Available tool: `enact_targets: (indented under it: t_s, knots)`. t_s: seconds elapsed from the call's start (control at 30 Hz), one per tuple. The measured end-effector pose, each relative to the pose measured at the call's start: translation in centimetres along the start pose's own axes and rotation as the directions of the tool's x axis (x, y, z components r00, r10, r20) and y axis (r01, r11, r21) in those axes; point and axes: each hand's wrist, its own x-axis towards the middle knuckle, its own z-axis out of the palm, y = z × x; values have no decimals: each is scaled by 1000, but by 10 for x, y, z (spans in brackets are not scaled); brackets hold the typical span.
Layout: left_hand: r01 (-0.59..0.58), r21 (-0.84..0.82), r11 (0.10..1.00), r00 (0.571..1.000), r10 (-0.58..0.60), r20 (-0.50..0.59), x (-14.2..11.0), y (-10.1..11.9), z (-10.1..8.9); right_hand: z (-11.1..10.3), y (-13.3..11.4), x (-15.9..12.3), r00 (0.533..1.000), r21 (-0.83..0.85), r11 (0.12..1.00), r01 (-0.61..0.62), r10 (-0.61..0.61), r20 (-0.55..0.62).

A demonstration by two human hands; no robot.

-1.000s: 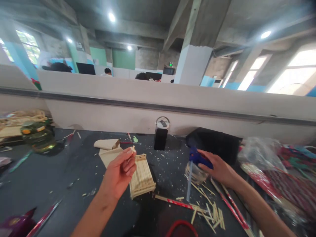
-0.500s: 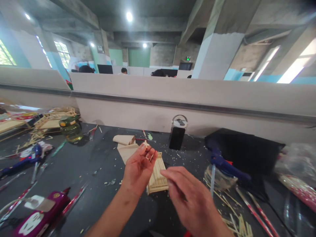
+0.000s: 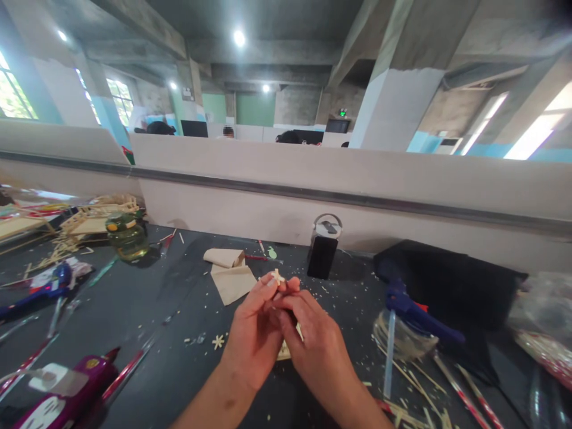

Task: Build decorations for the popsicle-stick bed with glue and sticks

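My left hand point(image 3: 255, 330) is closed, pinching a small star-shaped piece of wooden sticks point(image 3: 277, 276) between thumb and fingertip. Against its curled fingers, my right hand point(image 3: 308, 333) is closed too, its thumb and fingers together; whatever they hold is hidden. Below both hands lies a slatted panel of thin wooden sticks point(image 3: 284, 353), mostly covered by them. A second small wooden star point(image 3: 218, 341) rests on the dark table left of my left wrist. Beyond the hands is a folded piece of brown paper or cloth point(image 3: 232, 283).
A black device with a handle point(image 3: 322, 253) stands near the partition point(image 3: 232, 208). At right, a blue glue gun point(image 3: 420, 313) lies over a clear round container, near loose sticks. Left are a bottle point(image 3: 127, 238), another glue gun point(image 3: 56, 286) and a purple power strip point(image 3: 67, 396).
My right hand has moved left and up to meet my left hand, its fingers closing there. The left hand keeps the star and has shifted slightly right. The star on the table now shows.
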Motion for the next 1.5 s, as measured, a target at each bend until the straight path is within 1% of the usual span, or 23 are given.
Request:
enact_targets:
  t_s: [0.07, 0.17, 0.3, 0.4, 0.53, 0.63, 0.93, 1.23, 1.5]
  knots:
    - [6, 24, 1000, 1000, -6, 4, -1, 0, 0, -6, -1, -1, 1000, 24, 1000, 8, -7, -15]
    - [-30, 88, 996, 999, 26, 40, -1, 0, 1, -22, -3, -1, 998, 101, 995, -7, 13, -66]
    - [-78, 225, 971, 988, 45, 145, -1, -1, 3, -46, -2, -1, 986, 66, 994, -82, 90, -137]
    - [-112, 293, 950, 982, 60, 181, -1, -1, 3, -54, 1, 0, 982, 50, 992, -112, 118, -147]
    - [-96, 346, 933, 979, 26, 202, -2, -1, 2, -51, 2, 1, 985, 94, 992, -80, 93, -147]
    - [-109, 371, 922, 978, 32, 207, -4, -1, 1, -47, 2, 1, 984, 113, 992, -63, 80, -156]
    - [-119, 424, 898, 974, 23, 225, -5, -1, 4, -42, 5, 2, 980, 193, 975, -111, 140, -144]
    - [-134, 445, 886, 973, 33, 227, -6, -1, 3, -39, 6, 3, 974, 235, 964, -122, 162, -159]
    - [-141, 442, 886, 971, 37, 235, -6, -2, 1, -38, 3, 3, 971, 235, 964, -123, 167, -174]
